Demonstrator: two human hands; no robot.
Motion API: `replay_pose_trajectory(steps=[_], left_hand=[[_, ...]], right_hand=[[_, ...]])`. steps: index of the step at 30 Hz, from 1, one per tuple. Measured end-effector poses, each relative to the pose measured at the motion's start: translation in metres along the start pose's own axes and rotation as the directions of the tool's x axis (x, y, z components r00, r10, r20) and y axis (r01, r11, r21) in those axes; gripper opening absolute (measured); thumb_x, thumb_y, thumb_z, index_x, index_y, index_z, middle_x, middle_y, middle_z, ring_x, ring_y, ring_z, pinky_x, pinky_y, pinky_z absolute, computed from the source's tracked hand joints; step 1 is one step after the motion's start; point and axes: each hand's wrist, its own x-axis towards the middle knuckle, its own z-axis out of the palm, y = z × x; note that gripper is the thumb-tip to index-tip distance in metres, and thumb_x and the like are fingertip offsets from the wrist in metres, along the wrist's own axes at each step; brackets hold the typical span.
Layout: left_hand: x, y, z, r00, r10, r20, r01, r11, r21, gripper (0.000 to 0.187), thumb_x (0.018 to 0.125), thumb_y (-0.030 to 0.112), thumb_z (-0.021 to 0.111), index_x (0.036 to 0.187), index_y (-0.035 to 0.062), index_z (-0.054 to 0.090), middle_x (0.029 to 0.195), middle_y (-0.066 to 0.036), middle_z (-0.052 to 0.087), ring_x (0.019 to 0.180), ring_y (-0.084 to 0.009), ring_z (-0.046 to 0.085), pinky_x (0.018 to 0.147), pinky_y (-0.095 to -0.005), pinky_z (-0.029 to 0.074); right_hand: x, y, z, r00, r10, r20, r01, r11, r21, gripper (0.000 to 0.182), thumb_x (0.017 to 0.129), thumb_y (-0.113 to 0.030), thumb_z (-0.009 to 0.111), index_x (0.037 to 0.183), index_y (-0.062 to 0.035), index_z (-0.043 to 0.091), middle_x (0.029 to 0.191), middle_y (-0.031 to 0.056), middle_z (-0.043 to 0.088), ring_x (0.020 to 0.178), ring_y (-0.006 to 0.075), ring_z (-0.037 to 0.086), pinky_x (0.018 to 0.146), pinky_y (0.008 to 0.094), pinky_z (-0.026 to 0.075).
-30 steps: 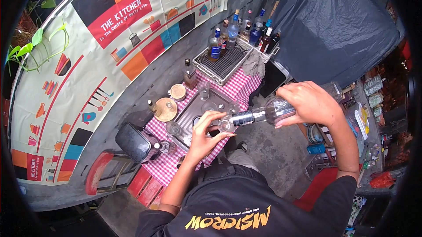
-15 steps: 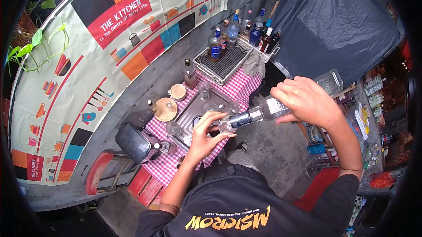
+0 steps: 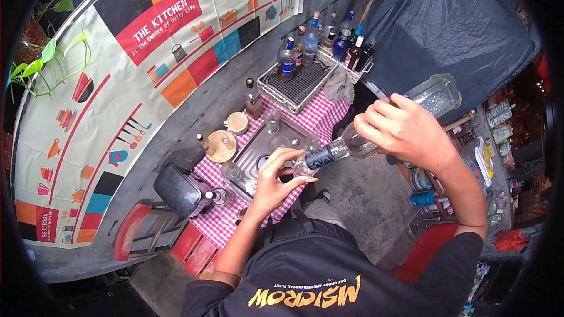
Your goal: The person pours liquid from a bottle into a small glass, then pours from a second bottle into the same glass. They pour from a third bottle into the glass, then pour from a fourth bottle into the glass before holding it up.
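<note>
My right hand (image 3: 402, 132) is wrapped around a clear glass bottle (image 3: 436, 95), tilted with its base raised up and to the right. The dark-labelled neck points down-left into the mouth of a small clear glass (image 3: 301, 168). My left hand (image 3: 273, 182) pinches that glass between thumb and fingers, just over the table's near edge. Whether liquid is flowing is too small to make out. Close behind the left hand lies a grey metal tray (image 3: 249, 155) with several clear glasses, among them a tumbler (image 3: 231, 170) and a taller glass (image 3: 271, 121).
A pink checked tablecloth (image 3: 220, 229) covers the table. Several bottles stand at the back, one with a blue label (image 3: 286, 61) on a mesh rack (image 3: 302, 85). A round wooden board (image 3: 222, 151) and a black container (image 3: 178, 190) are at left; a red chair (image 3: 132, 229) stands beside.
My right hand has tipped the bottle more steeply, its base rising and its neck swinging to a sharper downward angle. The left hand and the small glass have stayed almost still.
</note>
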Motion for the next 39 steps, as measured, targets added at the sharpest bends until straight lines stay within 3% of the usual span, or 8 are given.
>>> replay_pose_trajectory(steps=[7,16,25,36,39], left_hand=[[0.002,0.002,0.001,1.0,0.014,0.004,-0.014,1.0,-0.007,0.06,0.083,0.004,0.095,0.139,0.0008,0.073,0.132,-0.012,0.068,0.123,-0.0221,0.07,0.094,-0.0369,0.07],[0.008,0.015,-0.003,0.999,0.032,0.022,-0.033,0.997,0.064,0.059,0.086,0.003,0.091,0.142,0.0037,0.072,0.132,-0.011,0.069,0.122,-0.0219,0.072,0.094,-0.0354,0.07],[0.013,0.021,-0.001,0.999,0.022,0.026,-0.023,0.999,0.037,0.059,0.086,0.006,0.092,0.142,0.0041,0.073,0.131,-0.01,0.069,0.121,-0.0213,0.072,0.093,-0.0346,0.07],[0.017,0.023,-0.003,1.0,0.028,0.01,-0.029,0.999,0.017,0.058,0.087,0.004,0.09,0.142,0.0035,0.072,0.132,-0.01,0.069,0.12,-0.0215,0.073,0.094,-0.0354,0.069],[0.019,0.026,-0.004,0.999,0.028,0.017,-0.027,0.999,-0.02,0.057,0.088,0.003,0.089,0.142,0.0015,0.072,0.132,-0.011,0.068,0.121,-0.0219,0.072,0.096,-0.0359,0.069]], right_hand=[[0.005,0.001,-0.004,0.996,-0.069,-0.05,0.061,0.989,-0.136,0.028,0.092,-0.024,0.068,0.118,-0.0114,0.069,0.105,0.0011,0.069,0.103,0.0179,0.071,0.091,0.0371,0.056],[0.012,0.002,-0.006,0.965,-0.14,-0.221,0.081,0.963,-0.257,0.029,0.09,-0.028,0.068,0.116,-0.0135,0.068,0.106,0.0042,0.069,0.104,0.0241,0.074,0.093,0.045,0.06],[0.015,0.003,0.0,0.92,-0.177,-0.351,0.033,0.924,-0.381,0.02,0.096,-0.027,0.065,0.113,-0.0175,0.067,0.112,0.0035,0.073,0.112,0.0223,0.076,0.113,0.0485,0.051],[0.016,0.007,-0.004,0.857,-0.321,-0.404,0.042,0.824,-0.566,0.017,0.102,-0.031,0.06,0.117,-0.0234,0.065,0.115,-0.0036,0.074,0.117,0.0133,0.074,0.113,0.0438,0.038],[0.016,0.01,-0.006,0.839,-0.364,-0.404,0.047,0.789,-0.613,0.016,0.102,-0.033,0.065,0.117,-0.0291,0.063,0.112,-0.0091,0.072,0.116,0.011,0.076,0.113,0.0469,0.032]])
